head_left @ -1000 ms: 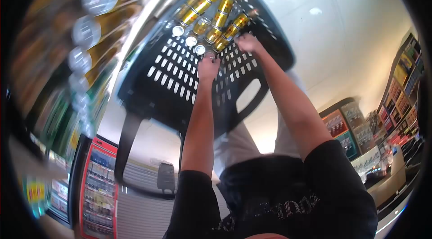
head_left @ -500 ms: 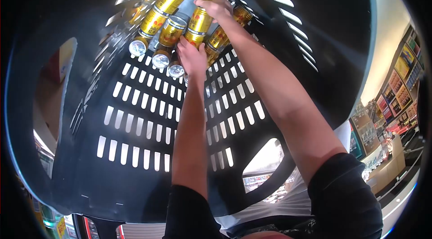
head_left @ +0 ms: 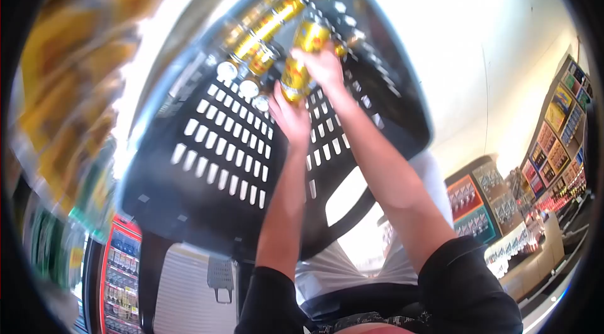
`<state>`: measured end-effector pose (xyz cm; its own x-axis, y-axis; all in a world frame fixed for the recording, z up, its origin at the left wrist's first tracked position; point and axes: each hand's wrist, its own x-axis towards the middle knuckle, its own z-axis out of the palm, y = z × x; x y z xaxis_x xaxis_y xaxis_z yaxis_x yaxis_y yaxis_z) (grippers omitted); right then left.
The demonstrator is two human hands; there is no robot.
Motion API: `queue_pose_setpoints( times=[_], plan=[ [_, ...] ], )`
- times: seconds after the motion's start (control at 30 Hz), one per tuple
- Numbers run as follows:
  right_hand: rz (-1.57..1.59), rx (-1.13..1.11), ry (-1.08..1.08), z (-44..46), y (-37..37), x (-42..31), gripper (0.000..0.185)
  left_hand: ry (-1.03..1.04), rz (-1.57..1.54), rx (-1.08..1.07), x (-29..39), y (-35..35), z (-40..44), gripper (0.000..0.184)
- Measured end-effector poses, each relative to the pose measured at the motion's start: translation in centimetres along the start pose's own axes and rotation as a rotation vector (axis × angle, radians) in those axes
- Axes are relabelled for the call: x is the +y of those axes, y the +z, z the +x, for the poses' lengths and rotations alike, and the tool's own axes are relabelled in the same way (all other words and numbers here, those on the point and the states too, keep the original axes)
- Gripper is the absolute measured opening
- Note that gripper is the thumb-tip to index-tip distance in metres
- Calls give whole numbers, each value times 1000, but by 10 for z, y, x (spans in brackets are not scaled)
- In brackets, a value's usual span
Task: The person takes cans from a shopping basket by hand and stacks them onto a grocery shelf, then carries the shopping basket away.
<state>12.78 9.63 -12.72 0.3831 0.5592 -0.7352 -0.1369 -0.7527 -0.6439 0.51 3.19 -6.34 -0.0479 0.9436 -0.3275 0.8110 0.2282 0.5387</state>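
A short row of gold drink cans (head_left: 294, 77) is held lengthwise between my two hands, inside a deep black slotted basket (head_left: 157, 192). My left hand (head_left: 290, 117) is closed around the near end of the row. Farther up, my right hand (head_left: 323, 68) grips the same row from the right side, its thumb across the cans. More gold cans (head_left: 259, 60) lie to the left along the basket's bottom, their silver ends facing me. Motion blur and my right hand hide some of the cans on the right.
Blurred yellow goods (head_left: 82, 51) fill the left side, close to the basket. A red-framed drinks cooler (head_left: 121, 277) stands at lower left. Stocked shelves (head_left: 553, 126) and a wooden counter (head_left: 535, 268) are on the right.
My view has drawn back from the basket, which appears smaller, and shelved goods now show at left. Both hands still hold the cans, which seem lifted away from the others.
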Motion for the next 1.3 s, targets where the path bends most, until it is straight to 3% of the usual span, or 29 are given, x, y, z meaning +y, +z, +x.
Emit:
queue_pose_setpoints(
  times=[0.1,0.17,0.23,0.3,0.37,0.43,0.57,0.63,0.7,0.77,0.8,0.93,1.03,1.17,1.27,1.3],
  plan=[
    [-157,123,-34,-105,-36,-109,76,-80,-102,3,65,-78,-34,74],
    [-154,124,-39,-172,-66,-184,74,56,-68,121,107,-133,-52,74],
    [-189,139,-154,-237,-106,-269,75,-27,-95,133,186,-204,-66,78],
    [-138,119,-270,-292,-145,-340,76,30,-117,195,255,-255,-79,80],
    [-138,102,-345,-320,-165,-381,70,54,-205,236,295,-281,-80,77],
    [-177,128,-509,-360,-199,-459,75,116,-327,346,364,-324,-78,77],
    [-235,166,-807,-412,-243,-612,75,120,-526,285,485,-399,-35,72],
    [-164,119,-954,-408,-247,-667,73,242,-854,446,526,-403,6,56],
    [-172,89,-1097,-404,-240,-712,74,202,-746,462,555,-426,34,58],
    [-290,30,-1115,-387,-229,-743,75,158,-627,476,579,-468,57,60],
    [-345,5,-1124,-377,-223,-756,76,88,-879,57,594,-518,57,52],
    [-299,-230,-1269,-319,-193,-772,79,159,-779,450,578,-489,111,60],
    [-257,-353,-1235,-310,-188,-786,78,144,-676,517,569,-462,141,67],
    [-272,-551,-1075,-320,-197,-794,81,369,-736,481,555,-460,128,62],
    [-338,-551,-1074,-297,-195,-780,82,538,-535,906,547,-431,118,63],
    [-333,-555,-1054,-295,-193,-779,82,499,-538,859,549,-436,105,61]
  ],
)
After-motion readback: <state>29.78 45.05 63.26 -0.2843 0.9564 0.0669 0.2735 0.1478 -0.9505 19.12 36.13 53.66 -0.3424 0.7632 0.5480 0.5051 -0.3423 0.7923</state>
